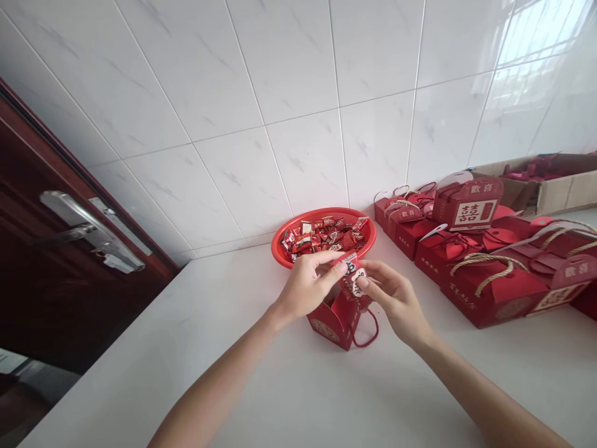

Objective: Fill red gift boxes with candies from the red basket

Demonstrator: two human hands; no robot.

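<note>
Both hands meet just above a small open red gift box point(329, 325), the landmark for every place here. The left hand point(305, 286) comes in over the box's left side and the right hand point(395, 303) from beyond its right side. Each pinches thumb against fingers, and between them they are closed on glossy red sweet packets point(351, 277). The packets overlap, so their exact count cannot be told.

The key relation is vertical: the packets are over the right part of the box, whose opening lies below them and slightly to their left. Their long axis slants, the upper end away from the person and the lower end toward the box's right wall. The left hand is the nearer to the opening; the right hand is out past the box's edge. The box's own long axis is partly hidden by the hands.

A dark red cord handle point(374, 333) loops out onto the white surface point(224, 348) at the box's right. Just behind the box is a red plastic basket point(276, 246) of wrapped sweets point(321, 233). Well to the box's right stand closed red gift boxes point(489, 292), with a cardboard carton point(566, 194) behind them.
</note>
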